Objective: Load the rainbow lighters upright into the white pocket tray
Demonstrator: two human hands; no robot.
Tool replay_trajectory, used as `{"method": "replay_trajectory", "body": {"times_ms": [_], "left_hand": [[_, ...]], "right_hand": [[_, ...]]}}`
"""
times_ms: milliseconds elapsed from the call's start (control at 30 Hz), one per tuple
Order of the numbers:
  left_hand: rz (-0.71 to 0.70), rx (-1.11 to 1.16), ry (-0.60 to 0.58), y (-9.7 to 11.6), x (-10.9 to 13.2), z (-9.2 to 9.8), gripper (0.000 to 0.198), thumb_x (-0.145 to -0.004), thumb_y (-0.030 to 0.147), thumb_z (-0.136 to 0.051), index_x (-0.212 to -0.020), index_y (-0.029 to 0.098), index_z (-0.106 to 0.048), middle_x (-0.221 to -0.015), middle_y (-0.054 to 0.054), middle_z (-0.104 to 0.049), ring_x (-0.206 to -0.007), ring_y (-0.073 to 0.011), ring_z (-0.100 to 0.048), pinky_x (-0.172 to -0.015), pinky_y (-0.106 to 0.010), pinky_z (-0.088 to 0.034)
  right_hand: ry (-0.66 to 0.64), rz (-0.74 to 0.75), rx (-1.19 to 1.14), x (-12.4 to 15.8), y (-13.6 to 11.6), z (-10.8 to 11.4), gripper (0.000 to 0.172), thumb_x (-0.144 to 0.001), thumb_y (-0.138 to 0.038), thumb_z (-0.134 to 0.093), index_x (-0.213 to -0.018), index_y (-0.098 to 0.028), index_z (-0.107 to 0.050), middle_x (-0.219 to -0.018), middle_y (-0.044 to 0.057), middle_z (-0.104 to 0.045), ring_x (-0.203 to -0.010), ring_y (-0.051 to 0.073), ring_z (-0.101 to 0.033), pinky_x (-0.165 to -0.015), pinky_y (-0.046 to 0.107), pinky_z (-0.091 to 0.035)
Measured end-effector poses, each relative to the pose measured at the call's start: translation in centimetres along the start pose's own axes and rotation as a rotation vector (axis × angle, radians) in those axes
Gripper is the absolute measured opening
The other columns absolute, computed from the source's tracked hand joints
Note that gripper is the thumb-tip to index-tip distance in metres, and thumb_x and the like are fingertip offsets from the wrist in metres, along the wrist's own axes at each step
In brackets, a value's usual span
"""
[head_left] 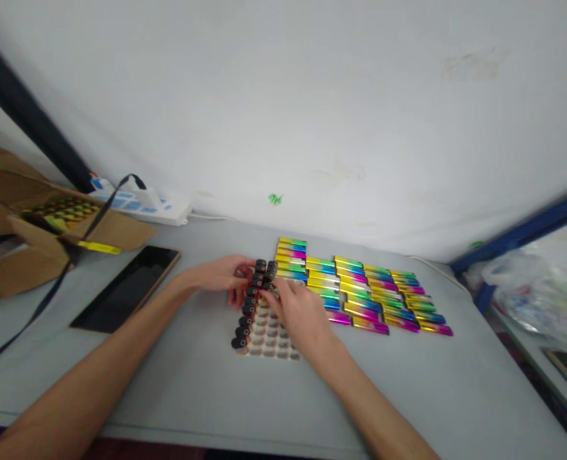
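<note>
A white tray (270, 342) with rows of slots lies in front of me. Small black-topped pieces (246, 321), which look like lighters, fill its left column and the far end of the second. My left hand (228, 278) rests against the tray's far left side, fingers apart and partly curled, the fingertips by the black tops. Reaching in from the right, my right hand (302, 313) has thumb and fingers pinched on a black-topped piece (269, 285) in the second column. Right of the tray lie several shiny rainbow-coloured lighter-like cases (360, 291) in columns.
Left of my arm a black tablet-like slab (128, 287) lies on the grey table (192, 383). Behind it are an open cardboard box (39, 255) and a white power strip (168, 209) with a dark cable. A clear plastic bag (532, 287) is at the right.
</note>
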State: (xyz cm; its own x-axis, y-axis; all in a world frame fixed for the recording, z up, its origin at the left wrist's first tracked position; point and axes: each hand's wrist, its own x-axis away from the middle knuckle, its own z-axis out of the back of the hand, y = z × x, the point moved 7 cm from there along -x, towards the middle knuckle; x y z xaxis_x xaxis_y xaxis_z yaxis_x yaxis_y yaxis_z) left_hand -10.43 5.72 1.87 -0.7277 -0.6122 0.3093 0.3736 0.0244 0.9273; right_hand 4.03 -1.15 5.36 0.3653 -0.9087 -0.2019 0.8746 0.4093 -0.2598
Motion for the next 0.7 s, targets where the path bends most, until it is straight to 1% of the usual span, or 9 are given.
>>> {"method": "replay_trajectory", "body": {"times_ms": [67,167,267,333,367,433,533,600,700], "left_hand": [[0.0,-0.002,-0.004,-0.2,0.0,0.0,0.045,-0.086,0.048,-0.079,-0.113,0.015,-0.067,-0.08,-0.007,-0.078,-0.052,-0.0178,-0.069,-0.046,-0.023,-0.053],[-0.004,-0.006,-0.004,-0.3,0.1,0.0,0.038,-0.089,0.045,-0.075,-0.111,0.015,-0.066,-0.081,-0.005,-0.078,-0.052,-0.0164,-0.068,-0.044,-0.021,-0.05],[-0.005,-0.008,-0.009,-0.3,0.2,0.0,0.035,-0.091,0.04,-0.072,-0.113,0.014,-0.065,-0.084,-0.006,-0.079,-0.053,-0.0156,-0.069,-0.046,-0.021,-0.05],[0.006,-0.01,-0.006,-0.5,0.1,0.0,0.034,-0.089,0.037,-0.072,-0.113,0.014,-0.064,-0.086,-0.006,-0.079,-0.054,-0.0159,-0.07,-0.047,-0.021,-0.051],[0.01,-0.01,-0.004,-0.6,0.1,0.0,0.034,-0.088,0.036,-0.073,-0.114,0.014,-0.064,-0.087,-0.006,-0.08,-0.054,-0.016,-0.07,-0.047,-0.021,-0.052],[0.012,-0.008,-0.01,-0.7,0.0,0.1,0.034,-0.087,0.034,-0.073,-0.115,0.015,-0.064,-0.089,-0.006,-0.08,-0.054,-0.016,-0.07,-0.046,-0.021,-0.052],[-0.005,-0.001,-0.028,-0.9,-0.1,0.1,0.034,-0.087,0.033,-0.074,-0.115,0.017,-0.064,-0.088,-0.006,-0.08,-0.052,-0.0154,-0.07,-0.045,-0.02,-0.051],[-0.017,0.001,-0.03,-0.9,-0.2,0.1,0.033,-0.088,0.035,-0.074,-0.115,0.017,-0.064,-0.087,-0.005,-0.08,-0.052,-0.0154,-0.07,-0.045,-0.02,-0.051],[-0.02,0.006,-0.027,-0.9,-0.1,0.2,0.034,-0.089,0.038,-0.075,-0.114,0.017,-0.064,-0.088,-0.006,-0.08,-0.055,-0.0172,-0.073,-0.047,-0.021,-0.054]], "right_hand": [[-0.003,-0.031,0.015,0.1,0.0,0.2,0.029,-0.108,-0.046,-0.059,-0.106,-0.019,-0.07,-0.101,0.016,-0.079,-0.084,0.029,-0.075,-0.067,0.033,-0.048],[-0.01,0.028,-0.111,0.4,0.8,0.7,0.029,-0.106,-0.047,-0.065,-0.103,-0.019,-0.07,-0.096,0.012,-0.078,-0.084,0.026,-0.073,-0.072,0.033,-0.049],[0.048,0.061,-0.327,-0.2,3.4,2.1,0.024,-0.106,-0.045,-0.064,-0.109,-0.022,-0.071,-0.089,0.004,-0.077,-0.079,0.021,-0.07,-0.074,0.03,-0.049],[0.138,0.049,-0.334,-1.3,5.8,3.4,0.017,-0.107,-0.035,-0.063,-0.11,-0.021,-0.072,-0.094,0.005,-0.076,-0.084,0.021,-0.069,-0.081,0.031,-0.05],[0.135,0.056,-0.309,-2.2,6.7,3.7,0.014,-0.107,-0.029,-0.063,-0.109,-0.021,-0.074,-0.097,0.006,-0.075,-0.088,0.021,-0.069,-0.084,0.031,-0.05],[0.068,0.058,-0.225,-4.1,8.0,3.8,0.013,-0.105,-0.023,-0.065,-0.105,-0.019,-0.077,-0.101,0.008,-0.074,-0.092,0.021,-0.069,-0.088,0.031,-0.05],[-0.087,0.051,-0.07,-6.6,8.7,3.0,0.012,-0.102,-0.021,-0.069,-0.102,-0.017,-0.08,-0.108,0.011,-0.074,-0.099,0.022,-0.07,-0.093,0.032,-0.049],[-0.159,0.062,-0.012,-7.5,8.6,2.6,0.013,-0.101,-0.024,-0.071,-0.104,-0.017,-0.081,-0.11,0.012,-0.074,-0.102,0.023,-0.071,-0.095,0.032,-0.048],[-0.219,0.086,0.004,-8.1,8.6,2.1,0.012,-0.1,-0.026,-0.074,-0.105,-0.018,-0.082,-0.108,0.012,-0.077,-0.101,0.023,-0.072,-0.092,0.03,-0.048]]}}
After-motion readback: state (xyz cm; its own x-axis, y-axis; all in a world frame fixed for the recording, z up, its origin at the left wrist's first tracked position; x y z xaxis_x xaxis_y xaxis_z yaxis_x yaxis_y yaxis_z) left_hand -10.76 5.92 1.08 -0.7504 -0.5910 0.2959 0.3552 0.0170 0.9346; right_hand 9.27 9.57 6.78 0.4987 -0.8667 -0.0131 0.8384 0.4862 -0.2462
